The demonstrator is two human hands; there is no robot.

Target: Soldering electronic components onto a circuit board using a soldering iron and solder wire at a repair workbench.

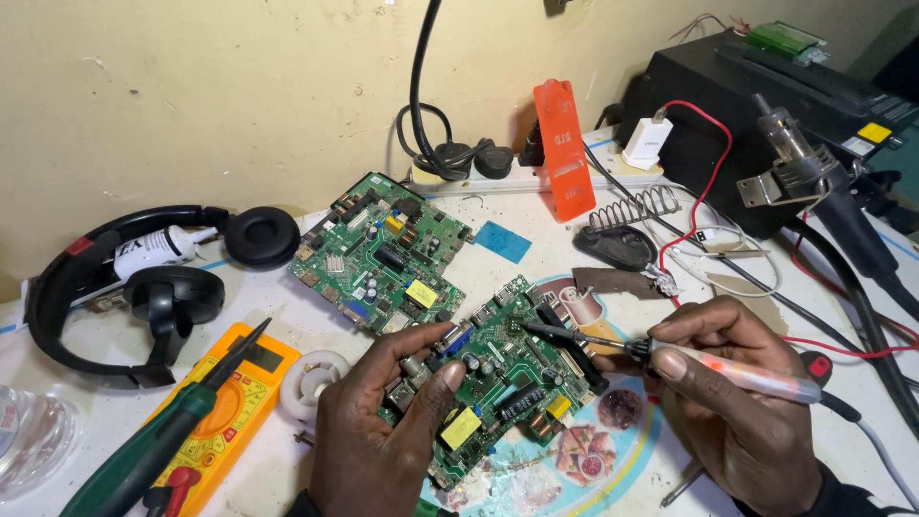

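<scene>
Holding: two hands, left hand (383, 431), right hand (737, 402); one soldering iron (670, 359); two circuit boards (503, 383).

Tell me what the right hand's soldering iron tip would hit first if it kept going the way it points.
The right hand aims the iron left: likely the near green circuit board, then the left hand's thumb; depth is unclear.
</scene>
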